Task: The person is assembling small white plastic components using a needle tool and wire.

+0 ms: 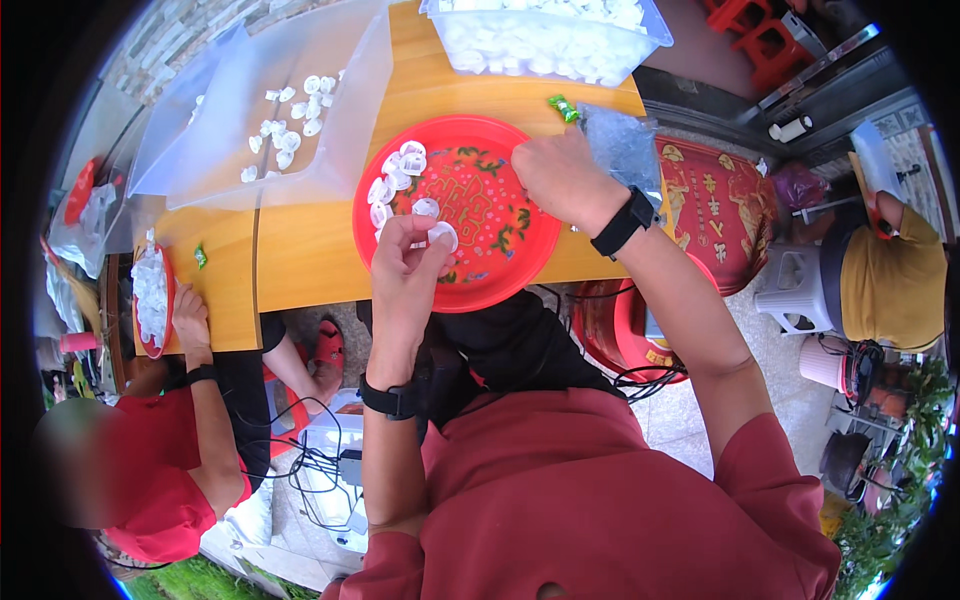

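Observation:
A round red plastic tray (455, 295) with a printed pattern lies on the table in front of me. Several small white round pieces (381, 190) are gathered along its left side. Between the thumb and fingers of my left hand (405, 270) is a white round piece (442, 236), held over the tray's lower left part; another white piece (426, 208) shows just beyond the fingertips. My right hand (565, 175) is curled closed over the tray's right rim, beside a clear plastic bag (618, 140). Its fingertips are hidden, so whatever they may hold cannot be seen.
A translucent bin (350, 110) at the far left holds scattered white pieces. Another bin (540, 45) at the back is heaped with them. A green wrapped sweet (563, 107) lies beyond the tray. On the left, a co-worker's hand (190, 318) touches a red tray (168, 335). Cables (655, 375) hang below.

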A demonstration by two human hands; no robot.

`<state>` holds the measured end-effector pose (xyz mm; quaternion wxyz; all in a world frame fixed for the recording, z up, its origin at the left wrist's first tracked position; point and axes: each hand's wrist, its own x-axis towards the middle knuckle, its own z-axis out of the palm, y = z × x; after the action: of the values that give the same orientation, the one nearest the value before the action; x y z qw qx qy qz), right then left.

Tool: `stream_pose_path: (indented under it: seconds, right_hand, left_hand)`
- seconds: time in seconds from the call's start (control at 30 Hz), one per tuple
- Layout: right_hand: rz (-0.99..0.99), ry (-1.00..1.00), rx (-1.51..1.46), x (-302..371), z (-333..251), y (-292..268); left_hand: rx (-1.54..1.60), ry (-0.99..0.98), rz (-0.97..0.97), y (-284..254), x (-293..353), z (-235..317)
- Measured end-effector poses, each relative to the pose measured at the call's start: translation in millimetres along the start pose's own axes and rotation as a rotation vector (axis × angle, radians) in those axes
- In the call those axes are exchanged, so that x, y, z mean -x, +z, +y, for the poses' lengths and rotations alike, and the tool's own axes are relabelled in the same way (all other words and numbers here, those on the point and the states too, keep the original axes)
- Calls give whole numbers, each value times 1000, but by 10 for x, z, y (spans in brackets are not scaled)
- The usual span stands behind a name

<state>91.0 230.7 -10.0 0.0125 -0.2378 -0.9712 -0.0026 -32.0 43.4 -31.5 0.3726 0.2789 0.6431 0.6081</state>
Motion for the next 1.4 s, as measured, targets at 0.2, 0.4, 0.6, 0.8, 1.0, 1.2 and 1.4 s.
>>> stream_pose_path:
  seconds: [0.2,0.4,0.6,0.8,1.0,1.2,1.4]
  right_hand:
    - [10,-37,120,-28,-28,-89]
    - [-59,22,1,-81,-118,-39]
    - [-123,104,54,-79,-105,-164]
    - [-218,115,-21,12,-141,-87]
    - [-203,175,-164,62,-241,-97]
    - [-73,221,-209,68,-270,156]
    - [-66,244,-848,206,-259,7]
  left_hand:
    - [98,-46,-11,-38,166,-26]
    - [168,-24,-16,-76,167,-119]
    - [211,-18,-39,-104,175,-143]
    - [206,-23,-56,-113,182,-142]
    - [191,-62,-64,-154,188,-146]
    - [212,-7,-57,-116,184,-202]
    - [207,80,-7,-105,237,-131]
